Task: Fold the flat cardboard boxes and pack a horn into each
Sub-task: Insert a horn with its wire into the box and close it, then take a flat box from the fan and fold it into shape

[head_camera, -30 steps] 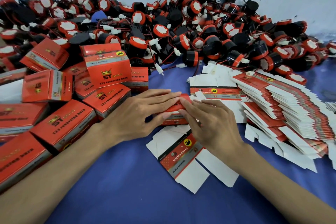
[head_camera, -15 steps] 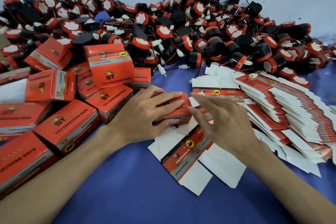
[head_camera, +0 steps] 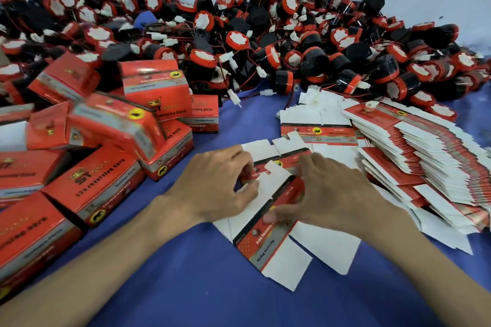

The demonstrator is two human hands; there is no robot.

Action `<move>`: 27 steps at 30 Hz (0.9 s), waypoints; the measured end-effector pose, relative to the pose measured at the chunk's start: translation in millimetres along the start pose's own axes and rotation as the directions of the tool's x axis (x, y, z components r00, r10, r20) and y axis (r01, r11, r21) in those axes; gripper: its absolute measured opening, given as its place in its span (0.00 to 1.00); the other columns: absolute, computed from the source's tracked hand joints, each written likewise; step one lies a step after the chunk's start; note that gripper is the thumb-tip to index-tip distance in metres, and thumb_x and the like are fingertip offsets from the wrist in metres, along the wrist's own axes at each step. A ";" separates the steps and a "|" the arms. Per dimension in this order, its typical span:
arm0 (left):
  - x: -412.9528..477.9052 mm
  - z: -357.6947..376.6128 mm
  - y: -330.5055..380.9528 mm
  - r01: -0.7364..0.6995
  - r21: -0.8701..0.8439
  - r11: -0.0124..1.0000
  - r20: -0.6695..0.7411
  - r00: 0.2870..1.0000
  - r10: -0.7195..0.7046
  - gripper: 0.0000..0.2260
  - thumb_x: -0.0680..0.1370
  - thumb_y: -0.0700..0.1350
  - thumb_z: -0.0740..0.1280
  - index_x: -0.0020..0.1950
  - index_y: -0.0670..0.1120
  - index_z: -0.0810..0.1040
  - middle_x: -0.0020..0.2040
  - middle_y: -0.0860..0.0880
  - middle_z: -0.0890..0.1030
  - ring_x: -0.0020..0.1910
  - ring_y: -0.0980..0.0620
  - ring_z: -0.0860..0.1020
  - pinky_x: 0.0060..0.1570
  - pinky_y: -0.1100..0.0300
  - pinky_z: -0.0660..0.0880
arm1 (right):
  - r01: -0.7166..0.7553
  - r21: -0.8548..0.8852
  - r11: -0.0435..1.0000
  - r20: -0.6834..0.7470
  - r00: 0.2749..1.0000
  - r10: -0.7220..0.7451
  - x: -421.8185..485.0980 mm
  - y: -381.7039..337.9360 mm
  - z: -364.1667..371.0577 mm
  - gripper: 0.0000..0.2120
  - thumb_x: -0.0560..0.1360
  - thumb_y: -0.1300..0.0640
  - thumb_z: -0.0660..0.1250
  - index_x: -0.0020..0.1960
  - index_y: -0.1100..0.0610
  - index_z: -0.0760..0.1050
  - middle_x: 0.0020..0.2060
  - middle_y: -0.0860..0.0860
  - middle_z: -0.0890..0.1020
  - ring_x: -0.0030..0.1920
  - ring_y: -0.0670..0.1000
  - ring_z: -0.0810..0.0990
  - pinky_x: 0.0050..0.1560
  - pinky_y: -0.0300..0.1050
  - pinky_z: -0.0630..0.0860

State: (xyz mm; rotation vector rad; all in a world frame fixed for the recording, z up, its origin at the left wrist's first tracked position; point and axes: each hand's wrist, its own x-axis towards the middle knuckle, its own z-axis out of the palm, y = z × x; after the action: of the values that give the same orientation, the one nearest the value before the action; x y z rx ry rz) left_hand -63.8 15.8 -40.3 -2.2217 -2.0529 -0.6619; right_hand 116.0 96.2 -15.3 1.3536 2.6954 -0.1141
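blue worktop point(head_camera: 186, 287) carries a horn heap point(head_camera: 265, 42) across the top, folded boxes point(head_camera: 101, 183) at left and flat blanks point(head_camera: 430, 151) fanned at right, within reach. at centre the left hand point(head_camera: 212, 186) and right hand point(head_camera: 326, 194) pinch one flat box point(head_camera: 268, 244), likely to open it.

Hands: left hand point(head_camera: 215, 188) and right hand point(head_camera: 334, 194), both bare.
Forearms: left forearm point(head_camera: 106, 260) and right forearm point(head_camera: 425, 273), bare behind the hands.

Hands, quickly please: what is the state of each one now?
Left hand: fingers curled, pinching the flat box.
Right hand: curled, gripping the same flat box.
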 end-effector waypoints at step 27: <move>6.1 -21.0 -4.8 0.458 -0.875 -0.155 0.474 0.876 -0.087 0.12 0.72 0.51 0.66 0.34 0.49 0.85 0.36 0.51 0.84 0.35 0.56 0.83 0.33 0.68 0.76 | 0.392 0.435 0.810 -0.611 0.790 -0.054 7.1 -8.1 1.0 0.32 0.73 0.39 0.58 0.68 0.60 0.70 0.48 0.50 0.78 0.47 0.44 0.73 0.49 0.35 0.70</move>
State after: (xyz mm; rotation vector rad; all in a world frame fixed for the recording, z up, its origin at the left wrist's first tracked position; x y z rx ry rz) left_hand -74.1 15.5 -20.4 -2.1125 -2.4892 -3.1363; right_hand 105.4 96.9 -17.2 1.3192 3.5480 -0.6494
